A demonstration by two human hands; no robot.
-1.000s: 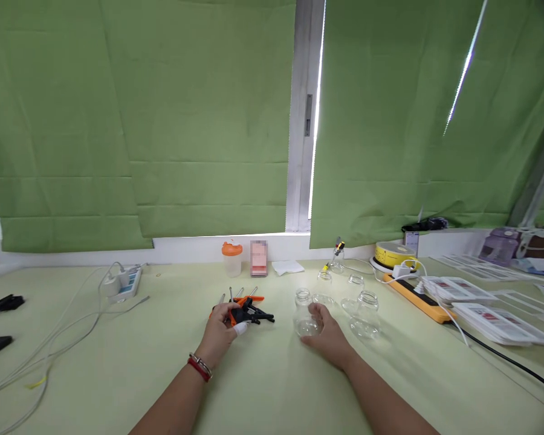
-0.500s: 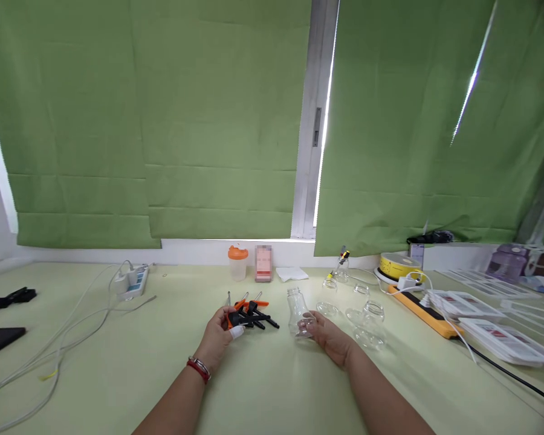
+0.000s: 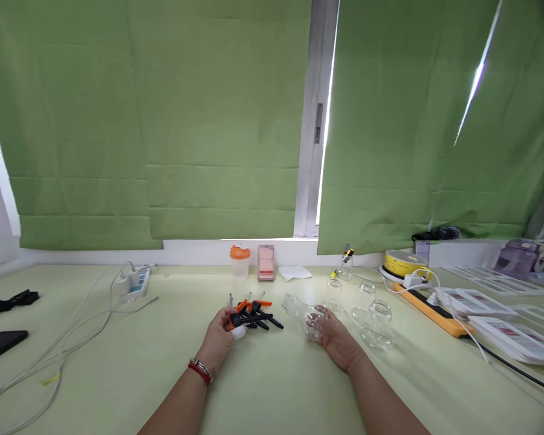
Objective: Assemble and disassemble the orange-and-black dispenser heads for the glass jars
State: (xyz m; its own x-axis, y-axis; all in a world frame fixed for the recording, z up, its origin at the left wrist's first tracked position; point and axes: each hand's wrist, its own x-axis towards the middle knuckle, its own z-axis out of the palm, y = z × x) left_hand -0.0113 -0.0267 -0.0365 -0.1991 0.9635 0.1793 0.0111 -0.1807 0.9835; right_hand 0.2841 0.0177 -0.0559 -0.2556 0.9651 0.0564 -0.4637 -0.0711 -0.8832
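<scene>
Head view shows the right hand (image 3: pixel 338 338) curled round the wide base of a glass bottle (image 3: pixel 306 316) (fingers spread only to its girth), which tilts above the middle of the table (image 3: pixel 272 386), its neck pointing left and apparently left clear by that low hold. The left hand (image 3: pixel 220 333), a white wrap (image 3: pixel 239 332) on its thumb, pinches a black tool (image 3: pixel 257 318) beside the pile of tools (image 3: pixel 265 303), while other glass vessels (image 3: pixel 378 331) stand to the right, probably to leave working room.

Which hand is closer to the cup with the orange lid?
Left. The left hand is almost straight in front of the cup; the right hand, holding a clear bottle, is farther right.
</scene>
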